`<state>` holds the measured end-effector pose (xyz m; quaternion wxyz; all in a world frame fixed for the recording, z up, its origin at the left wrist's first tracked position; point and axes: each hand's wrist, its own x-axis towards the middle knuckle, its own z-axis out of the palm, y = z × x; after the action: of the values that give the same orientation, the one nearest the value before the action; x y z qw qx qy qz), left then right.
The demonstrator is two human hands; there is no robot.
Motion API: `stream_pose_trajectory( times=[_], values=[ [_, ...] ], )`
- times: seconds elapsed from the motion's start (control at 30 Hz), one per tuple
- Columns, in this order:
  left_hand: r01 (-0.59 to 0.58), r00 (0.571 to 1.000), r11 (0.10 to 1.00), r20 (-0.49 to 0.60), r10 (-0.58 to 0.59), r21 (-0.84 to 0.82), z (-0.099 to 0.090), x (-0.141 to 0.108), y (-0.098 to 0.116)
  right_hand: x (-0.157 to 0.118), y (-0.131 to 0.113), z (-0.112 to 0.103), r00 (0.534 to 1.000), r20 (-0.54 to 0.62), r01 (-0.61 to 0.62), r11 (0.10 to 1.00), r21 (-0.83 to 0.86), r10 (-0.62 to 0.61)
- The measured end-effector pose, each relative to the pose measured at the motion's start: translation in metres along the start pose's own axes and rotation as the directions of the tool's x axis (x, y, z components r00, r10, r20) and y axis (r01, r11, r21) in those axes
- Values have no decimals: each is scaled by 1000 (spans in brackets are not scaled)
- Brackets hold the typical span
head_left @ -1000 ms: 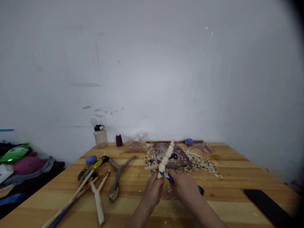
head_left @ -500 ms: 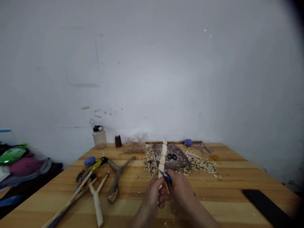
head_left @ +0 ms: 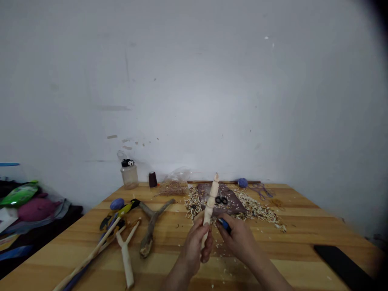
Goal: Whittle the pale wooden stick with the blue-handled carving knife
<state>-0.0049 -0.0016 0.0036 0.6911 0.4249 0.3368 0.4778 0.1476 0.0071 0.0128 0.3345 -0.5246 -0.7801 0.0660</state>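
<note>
Here we are at the table, and our left hand (head_left: 193, 246) is closed around the lower end of a carved stick (head_left: 209, 206), holding it nearly upright with a slight lean. The stick's knobbly pale length rises above the fingers, its tip standing against the far side of the table from where we watch. Our right hand (head_left: 238, 238) is curled around a knife (head_left: 224, 225), with the blue handle showing at the fingertips, just beside the stick. We can't make out the blade from here.

Right behind the hands lie heaped shavings (head_left: 257, 210) around a dark board (head_left: 212, 194), with scissors (head_left: 221, 200) sitting on it. Farther back we have a bottle (head_left: 129, 176), a thread spool (head_left: 152, 179), a bag (head_left: 173, 186) of shavings and a blue ball (head_left: 242, 183).

Over on the left of the table (head_left: 72, 258) we spot a bark-covered fork (head_left: 151, 226), a peeled fork (head_left: 125, 258) and a yellow-handled tool (head_left: 123, 210). A black slab (head_left: 342, 266) sits at the right edge.
</note>
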Motion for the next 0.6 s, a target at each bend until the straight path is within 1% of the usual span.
stream_pose_trajectory(
  times=[0.07,0.13,0.23,0.33,0.43,0.6],
  values=[
    [-48,999,998,1,48,36,0,1,-1,-2,-4,-5,999,-1,33,990,-137,-33],
    [-69,998,995,-1,69,76,-1,1,-1,-4,-7,-9,999,20,51,965,-259,-47],
    [-80,997,987,-12,82,142,-1,0,0,-3,-11,-13,998,48,61,924,-377,-47],
    [-86,996,979,-8,89,185,-2,-1,1,-2,-13,-16,997,61,63,900,-431,-41],
    [-93,995,970,-7,97,226,-4,1,-1,-2,-15,-16,996,88,49,888,-458,-10],
    [-166,985,956,-13,174,243,-6,3,-6,0,-17,-13,991,134,45,889,-456,18]
  ],
)
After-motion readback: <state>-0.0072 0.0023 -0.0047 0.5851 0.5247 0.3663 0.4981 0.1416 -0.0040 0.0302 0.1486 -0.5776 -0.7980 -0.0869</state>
